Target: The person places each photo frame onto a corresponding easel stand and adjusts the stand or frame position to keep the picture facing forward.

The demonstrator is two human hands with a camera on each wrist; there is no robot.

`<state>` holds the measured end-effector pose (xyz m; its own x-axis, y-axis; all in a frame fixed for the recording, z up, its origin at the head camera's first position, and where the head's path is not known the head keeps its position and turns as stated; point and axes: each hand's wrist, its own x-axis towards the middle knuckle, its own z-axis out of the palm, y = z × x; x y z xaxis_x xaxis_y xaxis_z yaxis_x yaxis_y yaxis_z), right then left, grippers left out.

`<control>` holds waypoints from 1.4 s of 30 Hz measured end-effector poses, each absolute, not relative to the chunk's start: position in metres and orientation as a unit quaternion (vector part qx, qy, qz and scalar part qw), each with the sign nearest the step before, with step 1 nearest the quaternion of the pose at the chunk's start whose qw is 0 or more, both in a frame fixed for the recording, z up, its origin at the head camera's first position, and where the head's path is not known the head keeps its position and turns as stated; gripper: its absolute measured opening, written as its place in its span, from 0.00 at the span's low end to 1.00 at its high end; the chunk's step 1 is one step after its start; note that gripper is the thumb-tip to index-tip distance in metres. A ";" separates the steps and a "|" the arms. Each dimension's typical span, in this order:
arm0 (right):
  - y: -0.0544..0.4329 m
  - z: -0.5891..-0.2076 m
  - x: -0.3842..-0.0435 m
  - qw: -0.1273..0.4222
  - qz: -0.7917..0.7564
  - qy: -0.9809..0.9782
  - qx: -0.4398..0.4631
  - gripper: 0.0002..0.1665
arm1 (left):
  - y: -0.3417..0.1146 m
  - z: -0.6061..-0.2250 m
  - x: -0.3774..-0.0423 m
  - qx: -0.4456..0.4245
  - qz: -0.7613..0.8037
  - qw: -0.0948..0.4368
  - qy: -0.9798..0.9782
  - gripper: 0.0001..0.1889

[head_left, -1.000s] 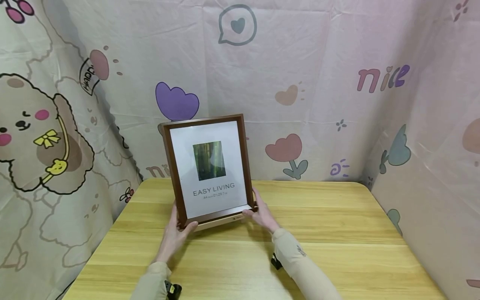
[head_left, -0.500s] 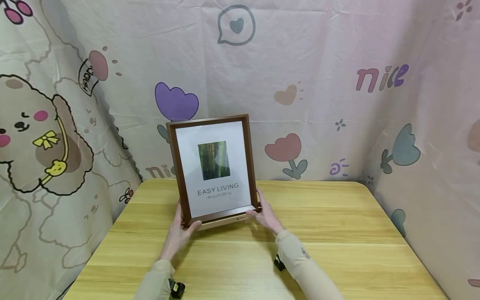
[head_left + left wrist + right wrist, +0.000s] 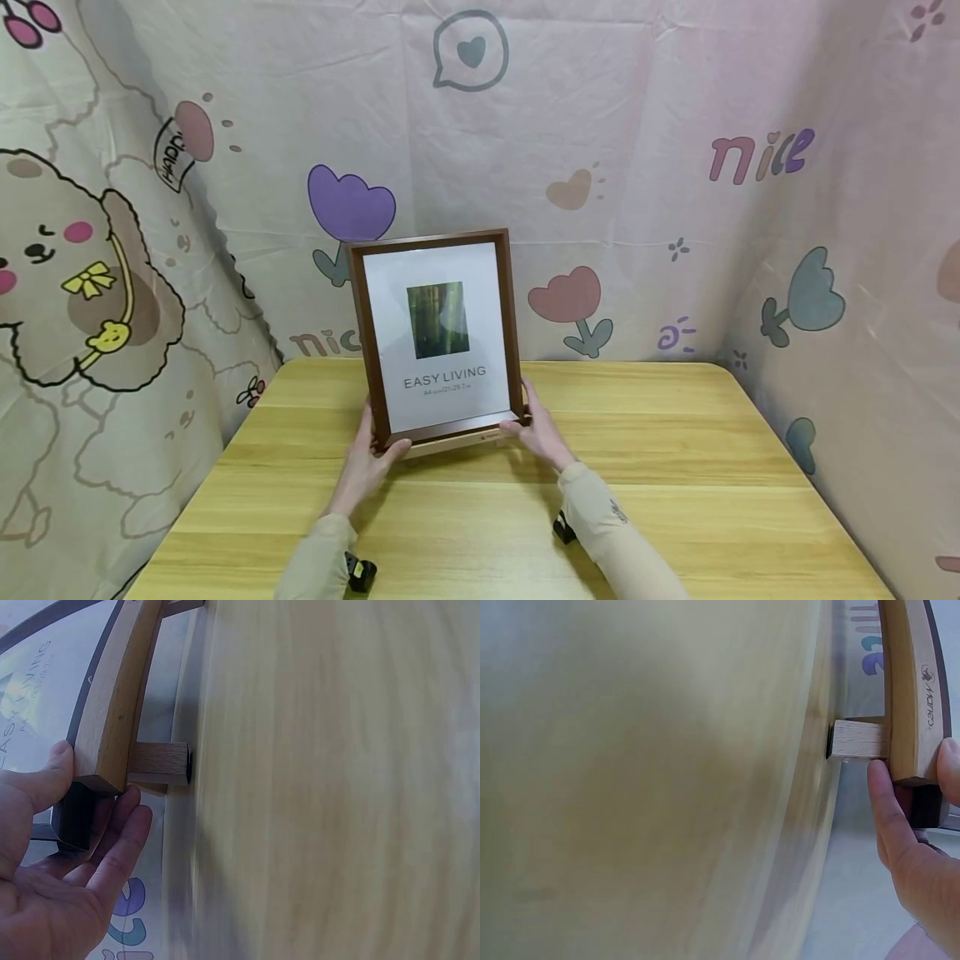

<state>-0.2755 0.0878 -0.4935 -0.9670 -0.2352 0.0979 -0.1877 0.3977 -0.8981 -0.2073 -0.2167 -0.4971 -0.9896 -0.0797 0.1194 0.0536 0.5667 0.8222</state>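
Observation:
A picture frame with a brown border stands upright in the head view, tilted slightly to the left. Its white sheet carries a small forest picture and the words "EASY LIVING". Under its bottom edge runs a light wooden stand with short block feet. My left hand holds the lower left corner, thumb in front and fingers behind. At the lower right corner my right hand grips likewise, one finger beside a foot in the right wrist view. Whether the feet touch the table I cannot tell.
The wooden table spreads around the frame. A patterned cloth hangs behind the table and along both sides. Each sleeve carries a small black device at the wrist.
Both hands and the frame have shifted steadily to the right along the table. The hold on the lower corners looks the same.

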 end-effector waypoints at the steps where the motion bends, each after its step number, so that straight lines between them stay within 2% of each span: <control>1: 0.089 -0.494 -0.275 0.022 -0.533 0.836 -0.127 0.58 | -0.216 -0.497 -0.208 0.007 -0.465 0.070 -0.882 0.56; 30: 0.110 -0.497 -0.271 -0.007 -0.521 0.846 -0.109 0.58 | -0.197 -0.500 -0.220 -0.024 -0.465 0.074 -0.882 0.55; 42: 0.121 -0.496 -0.268 -0.017 -0.508 0.855 -0.100 0.58 | -0.188 -0.497 -0.226 -0.032 -0.476 0.055 -0.877 0.54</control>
